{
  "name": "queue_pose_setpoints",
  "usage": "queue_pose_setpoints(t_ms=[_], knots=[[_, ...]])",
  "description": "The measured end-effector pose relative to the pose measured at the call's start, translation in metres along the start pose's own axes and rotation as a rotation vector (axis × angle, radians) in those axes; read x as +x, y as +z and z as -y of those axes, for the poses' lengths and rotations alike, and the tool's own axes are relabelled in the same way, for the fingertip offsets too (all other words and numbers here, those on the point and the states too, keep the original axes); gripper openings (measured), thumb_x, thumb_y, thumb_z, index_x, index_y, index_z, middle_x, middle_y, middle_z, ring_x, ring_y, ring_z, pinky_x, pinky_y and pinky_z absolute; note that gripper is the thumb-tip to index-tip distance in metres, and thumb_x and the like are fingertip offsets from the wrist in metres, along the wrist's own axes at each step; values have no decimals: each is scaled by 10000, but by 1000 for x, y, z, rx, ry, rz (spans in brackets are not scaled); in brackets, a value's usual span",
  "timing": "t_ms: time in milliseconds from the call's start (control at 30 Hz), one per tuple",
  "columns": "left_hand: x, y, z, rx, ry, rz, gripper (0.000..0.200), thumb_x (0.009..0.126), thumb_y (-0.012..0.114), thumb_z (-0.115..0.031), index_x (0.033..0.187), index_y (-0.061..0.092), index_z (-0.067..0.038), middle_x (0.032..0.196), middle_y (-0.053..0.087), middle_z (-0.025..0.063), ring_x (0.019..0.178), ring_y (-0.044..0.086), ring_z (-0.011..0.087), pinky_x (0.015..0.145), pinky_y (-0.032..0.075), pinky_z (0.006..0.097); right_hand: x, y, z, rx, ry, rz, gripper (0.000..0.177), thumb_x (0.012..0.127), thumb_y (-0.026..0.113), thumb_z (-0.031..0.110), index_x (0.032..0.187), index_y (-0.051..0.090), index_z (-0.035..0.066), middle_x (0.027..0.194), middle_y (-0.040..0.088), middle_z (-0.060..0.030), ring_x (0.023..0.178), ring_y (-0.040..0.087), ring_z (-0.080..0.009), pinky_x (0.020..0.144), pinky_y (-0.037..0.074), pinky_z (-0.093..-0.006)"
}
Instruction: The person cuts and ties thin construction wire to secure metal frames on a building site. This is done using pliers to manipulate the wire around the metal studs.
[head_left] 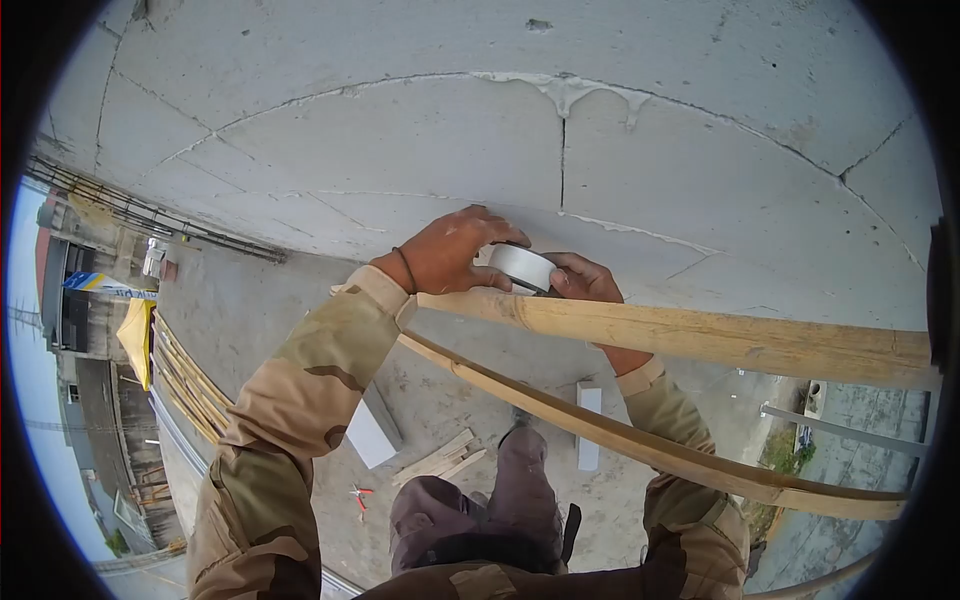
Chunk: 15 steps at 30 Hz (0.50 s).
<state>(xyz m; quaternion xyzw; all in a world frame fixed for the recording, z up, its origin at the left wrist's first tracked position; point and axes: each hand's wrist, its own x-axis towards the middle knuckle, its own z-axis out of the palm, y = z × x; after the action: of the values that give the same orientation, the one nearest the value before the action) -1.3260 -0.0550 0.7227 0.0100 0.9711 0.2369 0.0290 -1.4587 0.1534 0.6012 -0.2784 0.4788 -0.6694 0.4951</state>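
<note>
My left hand (455, 252) reaches over from the left, fingers and thumb curled around a white roll (522, 266) with dark edges, like a roll of tape. On its right side my right hand (588, 278) grips the same roll between thumb and fingers. Both hands are close to the pale block wall (400, 140), just above a thick bamboo pole (720, 335). The right forearm passes behind the pole and behind a thinner split bamboo strip (600, 432) below it.
White blocks (373, 432) lie on the concrete floor, with wood offcuts (440, 457) and red-handled pliers (361, 492). At the left are long bamboo poles (188, 385), a yellow bag (134, 338) and dark rebar (150, 212). Mortar (567, 92) drips from a wall joint.
</note>
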Motion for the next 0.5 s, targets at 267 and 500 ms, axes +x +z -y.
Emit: queue_pose_setpoints(t_ms=[267,500], knots=[[-165,-55,75,214,-417,-633,468,750,773,-113,1130,520,-11,1027,662,185,924,688,363,808,594,412,-71,-56,-14,-545,-190,-198,557,999,624,223,1483,455,4,1395,577,-222,1291,571,-320,1122,423,-438],[-546,-56,109,-243,-1430,-1370,748,664,798,-90,1327,502,87,1099,664,172,978,671,258,881,530,350,-325,-155,-221,-777,-79,-1009,247,940,644,121,1103,654,-64,895,684,-123,776,638,-185,737,570,-329]])
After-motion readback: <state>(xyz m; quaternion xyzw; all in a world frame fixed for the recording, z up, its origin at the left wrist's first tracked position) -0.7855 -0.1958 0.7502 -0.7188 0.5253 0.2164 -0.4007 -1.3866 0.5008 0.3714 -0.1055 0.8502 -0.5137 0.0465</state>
